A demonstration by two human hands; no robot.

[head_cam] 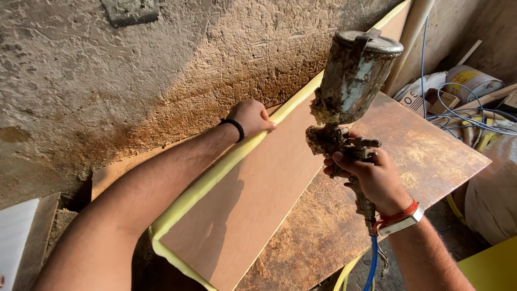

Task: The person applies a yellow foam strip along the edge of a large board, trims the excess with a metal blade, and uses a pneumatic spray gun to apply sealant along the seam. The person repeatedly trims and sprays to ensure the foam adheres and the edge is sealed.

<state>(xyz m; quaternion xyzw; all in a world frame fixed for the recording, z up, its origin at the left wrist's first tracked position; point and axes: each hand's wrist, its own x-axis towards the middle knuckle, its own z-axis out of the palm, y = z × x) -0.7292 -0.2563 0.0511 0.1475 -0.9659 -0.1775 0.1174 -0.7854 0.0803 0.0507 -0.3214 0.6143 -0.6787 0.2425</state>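
Your right hand (374,180) is wrapped tight round the grip of a grimy, crusted metal spray gun (350,108), its dented cylindrical cup upright and its nozzle pointing left at the board. Your left hand (251,117) curls over the top edge of a smooth brown rectangular board (258,188) with yellow-coated edges, which stands tilted on a rusty, mottled surface (409,161), its long axis running from lower left to upper right along the rough plastered wall (134,81).

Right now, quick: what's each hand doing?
Left hand: closed on the top edge of the board.
Right hand: closed around the spray gun.
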